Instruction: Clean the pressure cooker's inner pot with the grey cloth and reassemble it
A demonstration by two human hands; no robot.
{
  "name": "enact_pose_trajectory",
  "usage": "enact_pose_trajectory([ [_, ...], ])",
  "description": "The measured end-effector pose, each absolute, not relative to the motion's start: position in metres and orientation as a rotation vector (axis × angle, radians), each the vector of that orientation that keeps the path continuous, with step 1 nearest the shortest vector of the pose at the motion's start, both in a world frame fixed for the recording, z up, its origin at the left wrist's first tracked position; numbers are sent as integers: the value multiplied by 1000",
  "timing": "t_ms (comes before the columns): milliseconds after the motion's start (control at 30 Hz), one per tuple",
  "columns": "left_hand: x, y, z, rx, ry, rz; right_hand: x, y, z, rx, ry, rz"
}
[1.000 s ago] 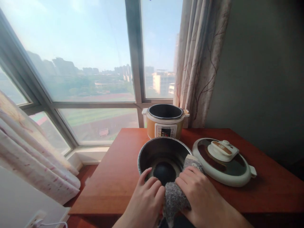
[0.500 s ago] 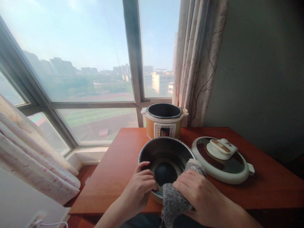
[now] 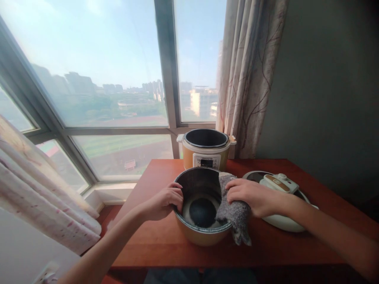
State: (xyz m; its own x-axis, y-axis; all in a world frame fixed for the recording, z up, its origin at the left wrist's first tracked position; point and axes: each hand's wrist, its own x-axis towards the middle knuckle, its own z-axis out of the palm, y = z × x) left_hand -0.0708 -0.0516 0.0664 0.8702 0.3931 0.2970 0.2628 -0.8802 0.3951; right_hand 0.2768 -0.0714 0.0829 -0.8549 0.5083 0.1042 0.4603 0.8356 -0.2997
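"Comparing positions: what changed?"

"From roughly seven o'clock on the inner pot (image 3: pixel 201 210), the left hand (image 3: pixel 166 201) had shifted to pinch its rim at nine; the right hand (image 3: pixel 251 196) clutched grey cloth (image 3: pixel 237 217) over three. This likely braced the pot opposite."

"Appearance?"

"Dark-lined, tan outside; it sat on the table (image 3: pixel 148 240), six o'clock from the cooker base (image 3: pixel 204 152)."

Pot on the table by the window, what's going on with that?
Someone is handling the pot with both hands. The left hand grips its left rim, while the right hand holds a grey cloth draped over the right rim. Behind the pot, the cooker stands open on the wooden table. The lid lies to the right, partly hidden by the right arm.
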Motion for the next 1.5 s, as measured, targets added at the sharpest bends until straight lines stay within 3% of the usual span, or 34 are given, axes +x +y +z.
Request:
enact_pose_trajectory([
  [433,-81,-79,57,2790,739,608,269,-98,66,-939,-2769,208],
  [833,1,-155,14,2648,1124,847,228,-156,32,-1181,-2363,99],
  [1133,-15,-137,18,2606,886,987,233,-152,31,-1025,-2505,176],
  [1500,-58,-86,33,2714,651,874,275,-77,55,-817,-2754,371],
])
